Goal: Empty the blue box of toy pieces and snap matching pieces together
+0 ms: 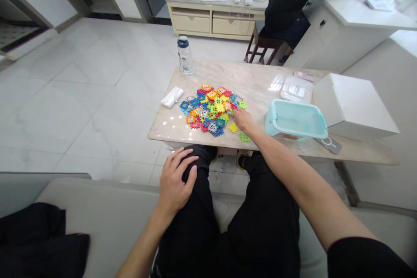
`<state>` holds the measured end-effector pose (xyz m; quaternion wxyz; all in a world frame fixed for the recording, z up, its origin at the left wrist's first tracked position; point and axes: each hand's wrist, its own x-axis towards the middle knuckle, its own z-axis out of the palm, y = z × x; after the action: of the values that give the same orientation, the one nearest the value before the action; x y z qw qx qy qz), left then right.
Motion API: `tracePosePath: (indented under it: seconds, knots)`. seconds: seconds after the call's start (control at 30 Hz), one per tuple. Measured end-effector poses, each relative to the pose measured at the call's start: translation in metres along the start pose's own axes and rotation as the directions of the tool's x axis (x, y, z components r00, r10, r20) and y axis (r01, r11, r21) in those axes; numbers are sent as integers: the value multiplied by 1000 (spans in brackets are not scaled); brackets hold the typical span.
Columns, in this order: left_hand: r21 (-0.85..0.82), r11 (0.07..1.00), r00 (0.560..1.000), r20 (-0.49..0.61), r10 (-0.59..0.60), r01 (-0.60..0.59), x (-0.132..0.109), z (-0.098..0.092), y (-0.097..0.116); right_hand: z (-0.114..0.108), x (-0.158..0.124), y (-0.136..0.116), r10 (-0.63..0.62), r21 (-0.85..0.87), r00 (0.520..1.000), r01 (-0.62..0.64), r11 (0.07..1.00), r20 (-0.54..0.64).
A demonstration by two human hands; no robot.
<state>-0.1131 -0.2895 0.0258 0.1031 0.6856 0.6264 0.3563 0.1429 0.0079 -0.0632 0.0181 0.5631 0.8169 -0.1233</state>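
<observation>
A heap of colourful plastic interlocking tiles (210,110) lies on the marble-topped table, in red, blue, orange, yellow, green, white and grey. My right hand (243,120) reaches to the heap's right edge, its fingers drawn together beside a red tile; what they hold, if anything, is too small to make out. Just below that hand lie a loose yellow tile (233,127) and a green tile (245,137). My left hand (177,178) rests on my left thigh, fingers spread and holding nothing.
Right of the heap stands a light-blue plastic bin (296,132), with a white box (355,104) and a clear lidded container (296,90) beyond. A water bottle (185,56) and a white tissue pack (172,97) are at the left. Another person (289,0) sits at a white counter.
</observation>
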Motion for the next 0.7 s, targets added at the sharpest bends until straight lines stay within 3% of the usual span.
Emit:
tracePosePath:
  seconds: [0.33,0.4,0.47,0.53,0.6,0.67,0.7]
  knots:
    - [35,999,1000,-2,7,-7,-4,4,10,-29,-18,10,169,327,973,-111,939,-155]
    - [30,1000,1000,20,3,-3,6,5,12,-40,-20,6,205,433,960,-105,895,-191]
    - [-13,1000,999,37,3,-2,30,9,15,-52,-23,1,218,538,951,-68,840,-219]
    - [-98,995,1000,25,-2,5,70,16,19,-65,-28,-5,219,747,953,12,664,-210]
    - [-190,981,999,19,-45,47,119,26,26,-77,-34,-10,170,948,974,94,303,-151]
    - [-292,948,991,72,-111,127,167,41,34,-86,-43,-11,72,993,991,115,6,-116]
    - [-350,923,986,104,-134,162,187,50,37,-88,-48,-10,32,992,993,118,-53,-116]
